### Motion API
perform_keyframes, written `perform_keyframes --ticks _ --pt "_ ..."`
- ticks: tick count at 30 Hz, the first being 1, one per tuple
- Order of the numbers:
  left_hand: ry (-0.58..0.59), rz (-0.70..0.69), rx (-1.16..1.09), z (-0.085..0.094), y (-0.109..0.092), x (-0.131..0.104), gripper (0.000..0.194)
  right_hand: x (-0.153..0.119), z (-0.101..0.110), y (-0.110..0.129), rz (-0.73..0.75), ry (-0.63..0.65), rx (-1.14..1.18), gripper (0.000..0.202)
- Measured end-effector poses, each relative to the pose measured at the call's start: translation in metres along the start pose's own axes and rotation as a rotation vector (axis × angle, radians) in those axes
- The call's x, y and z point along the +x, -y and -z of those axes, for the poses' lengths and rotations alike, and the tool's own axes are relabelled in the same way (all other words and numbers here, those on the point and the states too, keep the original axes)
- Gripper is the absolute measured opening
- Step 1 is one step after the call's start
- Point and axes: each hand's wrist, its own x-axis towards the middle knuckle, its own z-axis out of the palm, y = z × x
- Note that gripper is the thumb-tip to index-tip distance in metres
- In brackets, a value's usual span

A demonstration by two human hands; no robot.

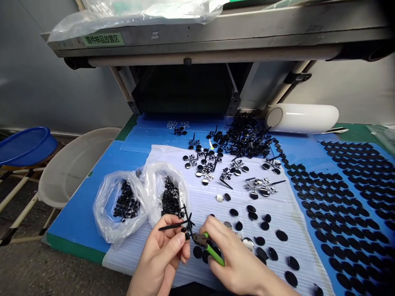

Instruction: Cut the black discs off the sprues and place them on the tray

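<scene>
My left hand (166, 250) pinches a black plastic sprue (173, 226) with thin branching arms between thumb and fingers. Green-handled side cutters (214, 253) are gripped in my right hand (230, 250), their jaws at the right side of the sprue. Whether the blades touch it I cannot tell. Loose black discs (282, 235) lie about my right hand on the white foam sheet (296, 205). Just beyond my left hand stand two clear plastic bags, the left bag (103, 205) and the right bag (182, 176), both holding small black parts.
A pile of black sprues (247, 135) lies at the back, with several more in front of it. Black discs in rows (327, 205) cover the right side. A white roll (305, 118) rests at back right. A blue basin (27, 146) and white tub (74, 164) stand left.
</scene>
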Motion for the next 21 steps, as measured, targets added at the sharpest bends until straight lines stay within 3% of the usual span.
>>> perform_keyframes --ticks 21 --pt "0.018 0.083 0.01 0.0023 -0.0017 -0.0026 0.023 0.0081 0.0033 -0.0001 0.102 0.059 -0.178 0.027"
